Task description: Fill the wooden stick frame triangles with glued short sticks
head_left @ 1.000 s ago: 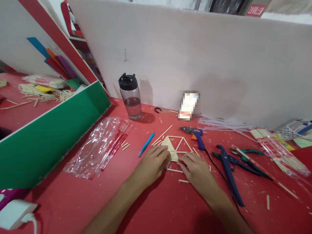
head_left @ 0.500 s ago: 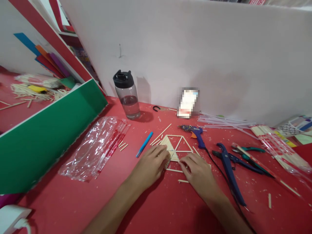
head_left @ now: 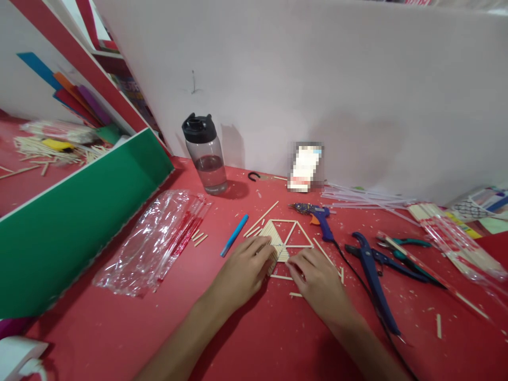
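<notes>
A flat frame of thin wooden sticks (head_left: 298, 246) lies on the red table, its left segments filled with sticks laid side by side as a panel (head_left: 270, 230). My left hand (head_left: 246, 264) grips the left side of this frame, fingers bent over the panel and its lower edge. At the panel's lower right, my right hand (head_left: 315, 272) has its thumb and fingertips pinched together. Whatever is between them is too small or hidden to make out. Beneath my right hand, parts of the frame are covered.
Behind the frame lies a blue glue gun (head_left: 317, 213), its cord running down past my right arm. A blue cutter (head_left: 375, 286) and pliers (head_left: 400, 248) lie to the right. A blue pen (head_left: 234, 236), plastic bags (head_left: 146, 243) and a water bottle (head_left: 205, 159) are leftward.
My right hand has shifted slightly left along the panel's lower edge, uncovering a stick at the frame's right. My left hand stays on the frame.
</notes>
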Motion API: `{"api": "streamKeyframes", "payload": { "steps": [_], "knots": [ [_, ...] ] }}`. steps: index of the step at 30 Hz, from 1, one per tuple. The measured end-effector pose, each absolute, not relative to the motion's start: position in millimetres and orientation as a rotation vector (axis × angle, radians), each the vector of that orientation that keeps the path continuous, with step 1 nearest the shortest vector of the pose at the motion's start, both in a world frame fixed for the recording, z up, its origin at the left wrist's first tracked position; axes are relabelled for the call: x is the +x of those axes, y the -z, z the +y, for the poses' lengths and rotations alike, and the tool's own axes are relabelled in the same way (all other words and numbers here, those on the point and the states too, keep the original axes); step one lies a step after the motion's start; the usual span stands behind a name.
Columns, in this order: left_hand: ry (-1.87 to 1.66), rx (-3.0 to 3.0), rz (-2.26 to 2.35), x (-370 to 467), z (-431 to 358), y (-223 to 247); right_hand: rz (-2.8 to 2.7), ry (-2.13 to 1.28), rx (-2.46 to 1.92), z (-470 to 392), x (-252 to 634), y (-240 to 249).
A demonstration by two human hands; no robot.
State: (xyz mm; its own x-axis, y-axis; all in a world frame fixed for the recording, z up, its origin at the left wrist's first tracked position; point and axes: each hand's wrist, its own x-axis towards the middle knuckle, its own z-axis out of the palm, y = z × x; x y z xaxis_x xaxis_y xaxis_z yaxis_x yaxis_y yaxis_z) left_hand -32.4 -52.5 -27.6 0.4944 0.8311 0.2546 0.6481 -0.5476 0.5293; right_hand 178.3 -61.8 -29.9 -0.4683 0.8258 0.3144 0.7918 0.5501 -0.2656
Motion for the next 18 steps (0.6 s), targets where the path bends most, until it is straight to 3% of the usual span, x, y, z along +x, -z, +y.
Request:
{"api": "streamKeyframes", "payload": {
  "steps": [18],
  "knots": [
    [-0.688,2.396,1.272,-30.8,-52.6,26.6,-2.300,-0.138,-1.421,-61.8,177.5,30.0]
  ]
}}
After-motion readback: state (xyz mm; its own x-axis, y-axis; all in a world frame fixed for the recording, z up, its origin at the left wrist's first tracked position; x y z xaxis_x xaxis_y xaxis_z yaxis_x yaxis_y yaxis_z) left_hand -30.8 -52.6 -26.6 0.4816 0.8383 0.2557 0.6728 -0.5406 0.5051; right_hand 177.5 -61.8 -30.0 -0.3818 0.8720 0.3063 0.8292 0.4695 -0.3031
